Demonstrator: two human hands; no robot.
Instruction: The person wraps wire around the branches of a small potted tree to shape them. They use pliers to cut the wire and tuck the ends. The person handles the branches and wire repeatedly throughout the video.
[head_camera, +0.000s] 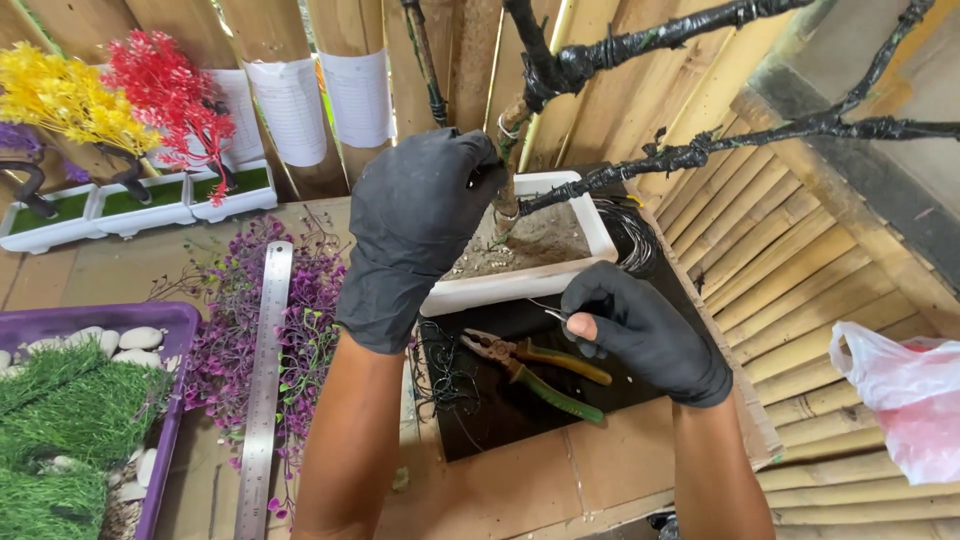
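L hand hides the trunk where it grips; thin wire pinched in R hand too fine to trace; branches cut off by frame up top & right.

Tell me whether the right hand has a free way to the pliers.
Probably yes: the pliers lie uncovered on the black mat just beside the right hand, though its fingers pinch a thin wire.

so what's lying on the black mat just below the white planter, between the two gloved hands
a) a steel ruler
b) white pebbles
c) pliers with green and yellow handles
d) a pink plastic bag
c: the pliers lie on the black mat in front of the white planter, between the left hand and the right hand.
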